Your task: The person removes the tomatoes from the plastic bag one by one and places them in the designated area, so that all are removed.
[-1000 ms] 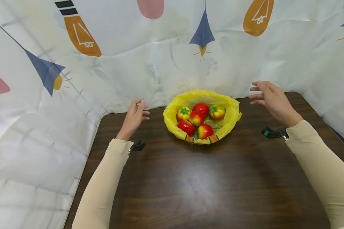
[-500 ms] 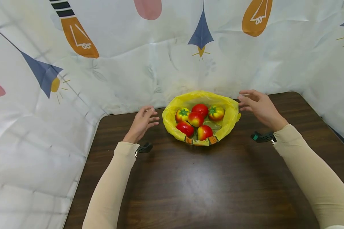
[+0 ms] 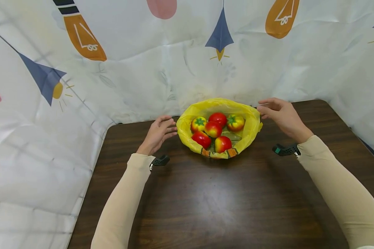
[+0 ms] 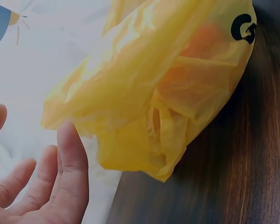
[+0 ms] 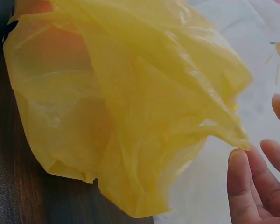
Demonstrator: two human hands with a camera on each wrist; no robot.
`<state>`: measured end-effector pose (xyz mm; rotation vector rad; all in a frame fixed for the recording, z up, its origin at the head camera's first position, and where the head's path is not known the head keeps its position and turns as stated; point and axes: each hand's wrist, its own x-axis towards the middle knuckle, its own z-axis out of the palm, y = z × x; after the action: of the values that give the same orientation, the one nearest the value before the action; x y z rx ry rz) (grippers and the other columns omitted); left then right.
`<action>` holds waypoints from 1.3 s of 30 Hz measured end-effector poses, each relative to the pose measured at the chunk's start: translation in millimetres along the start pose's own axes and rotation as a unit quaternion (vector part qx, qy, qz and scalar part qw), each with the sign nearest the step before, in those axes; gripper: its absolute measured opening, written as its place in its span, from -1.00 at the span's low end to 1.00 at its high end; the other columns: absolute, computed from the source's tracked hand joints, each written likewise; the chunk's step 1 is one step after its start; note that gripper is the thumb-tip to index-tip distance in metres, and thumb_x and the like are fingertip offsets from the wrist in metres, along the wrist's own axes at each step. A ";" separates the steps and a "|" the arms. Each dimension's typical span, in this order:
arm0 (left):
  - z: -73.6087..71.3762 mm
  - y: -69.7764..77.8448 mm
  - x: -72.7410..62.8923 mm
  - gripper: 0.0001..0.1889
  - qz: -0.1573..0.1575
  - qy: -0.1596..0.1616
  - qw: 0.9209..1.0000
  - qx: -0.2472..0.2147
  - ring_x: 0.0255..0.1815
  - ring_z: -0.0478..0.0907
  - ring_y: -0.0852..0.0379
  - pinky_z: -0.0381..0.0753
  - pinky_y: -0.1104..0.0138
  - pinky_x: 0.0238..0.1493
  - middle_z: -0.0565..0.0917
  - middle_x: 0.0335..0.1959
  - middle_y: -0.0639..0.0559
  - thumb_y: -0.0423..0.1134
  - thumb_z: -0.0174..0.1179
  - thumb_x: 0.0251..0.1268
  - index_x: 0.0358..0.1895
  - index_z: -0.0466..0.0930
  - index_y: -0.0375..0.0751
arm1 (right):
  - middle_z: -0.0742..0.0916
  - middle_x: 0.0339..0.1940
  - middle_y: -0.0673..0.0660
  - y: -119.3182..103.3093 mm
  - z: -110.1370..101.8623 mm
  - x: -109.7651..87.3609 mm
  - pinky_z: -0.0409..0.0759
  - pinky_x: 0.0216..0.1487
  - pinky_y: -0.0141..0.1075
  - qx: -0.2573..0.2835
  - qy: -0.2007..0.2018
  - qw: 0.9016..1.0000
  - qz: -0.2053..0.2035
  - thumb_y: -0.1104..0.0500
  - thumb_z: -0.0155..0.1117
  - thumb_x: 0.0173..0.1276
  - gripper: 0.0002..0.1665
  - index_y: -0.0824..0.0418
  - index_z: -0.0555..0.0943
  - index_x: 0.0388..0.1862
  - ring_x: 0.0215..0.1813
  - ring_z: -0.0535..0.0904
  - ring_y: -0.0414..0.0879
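A yellow plastic bag stands with its mouth wide at the back of the table. Inside lie several shiny red and yellow fruits, two of them with green leafy caps. My left hand is at the bag's left side; in the left wrist view its loosely bent fingers are by the bag's edge, thumb apart. On the other side my right hand reaches the right rim. In the right wrist view its fingertips meet a corner of the bag, while the thumb stays away.
The dark wooden table extends toward me from the bag. White cloth printed with bulbs and lamps hangs right behind it and along the left. Each wrist wears a black strap.
Both hands have moved inward to the sides of the bag, the left going right and the right going left and down. The bag and fruits stay where they were.
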<state>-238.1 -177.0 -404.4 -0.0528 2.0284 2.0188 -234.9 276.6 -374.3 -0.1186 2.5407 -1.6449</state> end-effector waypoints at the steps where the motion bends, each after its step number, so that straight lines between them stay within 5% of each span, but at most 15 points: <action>1: 0.8 -0.2 0.5 -0.41 0.000 -0.001 1.000 -0.002 0.02 0.67 0.16 0.76 0.33 0.12 0.48 0.28 -0.10 -0.02 0.10 0.60 0.52 0.20 -0.16 | 0.66 0.08 -0.30 0.4 1.0 0.6 0.63 0.04 -0.50 -0.002 -0.002 1.000 0.001 -0.21 0.26 0.49 -0.34 0.02 0.47 0.45 0.02 0.66 -0.16; 14: 8.5 -7.3 3.9 -0.44 -0.005 -0.015 1.000 -0.019 -0.07 0.71 0.23 0.74 0.22 0.21 0.61 0.07 0.05 -0.23 0.22 0.51 0.48 0.31 -0.23 | 0.65 0.13 -0.16 2.1 11.9 1.9 0.71 0.12 -0.40 -0.001 -0.054 0.998 0.030 -0.24 0.25 0.49 -0.30 0.12 0.47 0.42 0.06 0.66 -0.32; 19: 11.0 -6.9 4.4 -0.53 -0.007 -0.010 1.000 -0.018 -0.08 0.71 0.22 0.76 0.24 0.16 0.65 0.03 0.07 -0.18 0.25 0.50 0.36 0.43 -0.22 | 0.68 0.03 -0.17 2.5 12.7 1.7 0.70 0.04 -0.39 -0.013 -0.047 0.998 0.036 -0.21 0.33 0.44 -0.30 0.10 0.49 0.41 0.00 0.65 -0.24; 26: 12.3 -7.2 4.1 -0.53 -0.002 -0.023 1.000 -0.008 -0.09 0.73 0.22 0.78 0.38 0.00 0.67 0.00 0.05 -0.23 0.27 0.47 0.34 0.43 -0.25 | 0.63 0.16 -0.03 5.4 11.6 2.0 0.63 -0.03 -0.46 -0.056 -0.026 0.998 0.033 -0.25 0.36 0.40 -0.24 0.04 0.45 0.45 0.01 0.61 -0.27; 33: 11.8 -8.0 4.6 -0.54 -0.014 -0.023 1.000 -0.002 -0.08 0.74 0.20 0.80 0.35 -0.02 0.69 0.00 0.05 -0.22 0.27 0.47 0.35 0.44 -0.22 | 0.70 -0.06 -0.23 9.4 8.8 2.0 0.61 -0.09 -0.46 -0.073 -0.005 0.997 0.019 -0.23 0.39 0.38 -0.31 0.04 0.54 0.38 -0.04 0.61 -0.31; 39: 12.0 -9.6 6.2 -0.58 -0.030 -0.024 0.999 0.019 -0.06 0.74 0.19 0.81 0.26 0.01 0.71 0.07 0.02 -0.24 0.27 0.46 0.31 0.48 -0.19 | 0.75 -0.07 -0.25 10.1 9.4 2.1 0.63 -0.09 -0.44 -0.081 -0.018 0.996 0.021 -0.24 0.37 0.40 -0.35 0.06 0.60 0.34 -0.08 0.65 -0.31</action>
<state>-240.0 -164.3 -415.0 -0.0564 2.0117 1.9274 -235.7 271.9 -387.4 -0.1068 2.6284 -1.4072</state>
